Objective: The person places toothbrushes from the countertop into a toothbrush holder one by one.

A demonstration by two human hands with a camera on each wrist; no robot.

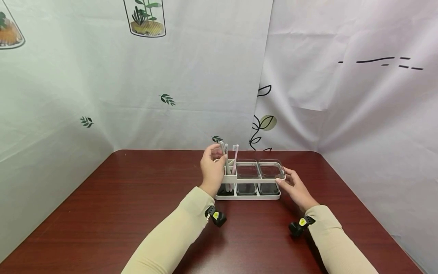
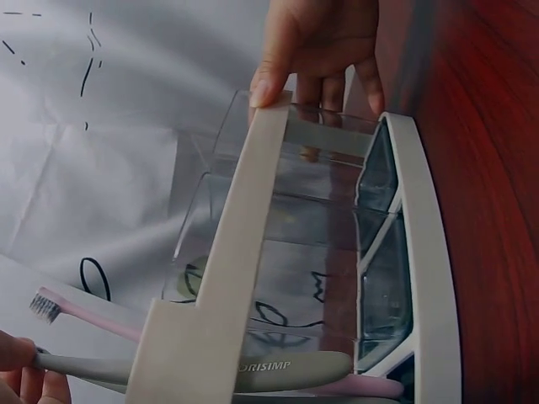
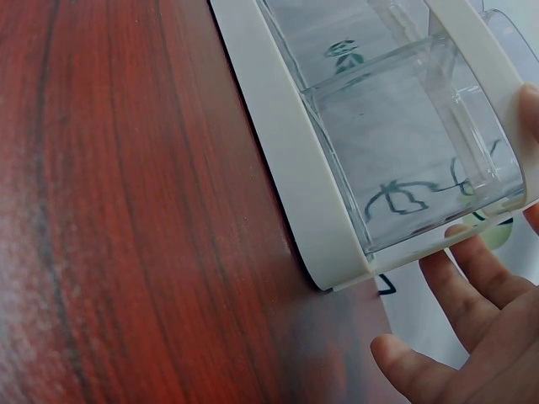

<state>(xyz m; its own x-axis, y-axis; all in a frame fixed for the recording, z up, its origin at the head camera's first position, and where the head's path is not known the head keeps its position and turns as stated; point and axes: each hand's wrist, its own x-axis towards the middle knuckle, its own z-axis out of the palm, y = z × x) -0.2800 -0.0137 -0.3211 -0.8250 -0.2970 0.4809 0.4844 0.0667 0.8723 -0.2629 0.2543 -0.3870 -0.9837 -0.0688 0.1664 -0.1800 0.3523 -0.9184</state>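
A white toothbrush holder [image 1: 258, 197] with clear cups [image 1: 272, 170] stands on the table. Its left compartment bears several upright toothbrushes, one of them a pink toothbrush [image 1: 234, 161]. At that end my left hand [image 1: 212, 169] pinches a grey toothbrush [image 2: 295, 372] near its head; the handle hangs down inside the compartment. My right hand [image 1: 297, 192] grips the upper rim at the holder's right end. In the right wrist view, the thumb [image 3: 530, 109] lies on the rim and other fingers [image 3: 472, 290] reach round the end.
The dark red wooden table [image 1: 137, 213] stretches out on both sides of the holder and in front of it. Behind it hangs a pale curtain [image 1: 191, 76] printed with leaves and jars. A black wrist camera [image 1: 218, 218] is strapped on each sleeve.
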